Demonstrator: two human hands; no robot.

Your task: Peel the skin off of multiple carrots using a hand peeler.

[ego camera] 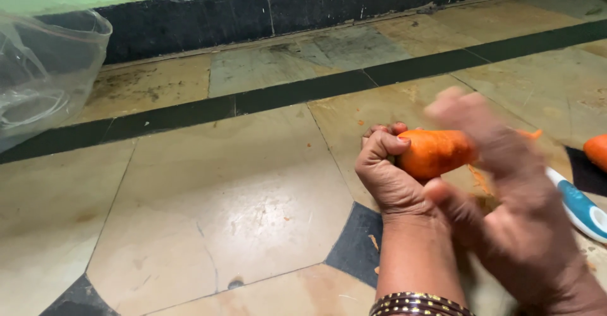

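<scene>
My left hand (387, 172) is closed around the thick end of an orange carrot (433, 153), held level above the tiled floor. My right hand (499, 196) is blurred with motion just right of the carrot and grips a peeler with a white and blue handle (578, 207) that sticks out to the right. Its blade end is hidden behind the hand. A thin orange strip (530, 134) shows at the carrot's far side. Bangles (417, 304) ring my left wrist.
A clear plastic bag (44, 75) sits at the far left by the dark skirting of the green wall. Another orange carrot (596, 150) lies at the right edge on a dark tile. Small orange peel bits (374, 242) dot the floor near my hands.
</scene>
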